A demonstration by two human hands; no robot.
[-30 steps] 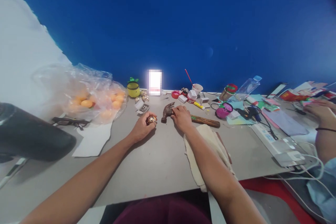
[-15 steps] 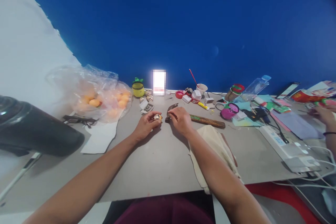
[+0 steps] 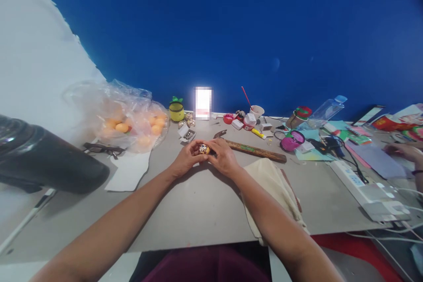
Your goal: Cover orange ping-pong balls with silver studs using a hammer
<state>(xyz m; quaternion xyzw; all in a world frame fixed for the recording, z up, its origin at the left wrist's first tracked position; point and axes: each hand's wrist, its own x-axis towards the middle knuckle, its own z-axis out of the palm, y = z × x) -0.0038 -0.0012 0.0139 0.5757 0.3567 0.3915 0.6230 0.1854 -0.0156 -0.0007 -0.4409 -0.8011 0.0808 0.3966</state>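
Note:
A small orange ball studded with shiny metal tacks [image 3: 203, 149] is held just above the grey table, between my two hands. My left hand [image 3: 185, 159] curls around its left side, with the thumb in front. From the right, the closed fingers of my right hand [image 3: 225, 157] meet the ball; whether a tack is between them is too small to tell. Beyond my right hand lies a hammer [image 3: 259, 151] with a wooden handle, its claw head pointing left. A small open white box of metal tacks [image 3: 189, 135] stands behind my left hand.
Oranges in a clear plastic bag [image 3: 132, 116], glasses [image 3: 105, 150] and a big dark bottle [image 3: 49, 156] are at left. A cloth [image 3: 272, 189] lies under my right forearm. A power strip [image 3: 363, 191] and another person's hand [image 3: 405, 152] are at right.
My right hand has come away from the hammer's head to the ball and now touches it. My left hand stays around the ball. The view has shifted slightly.

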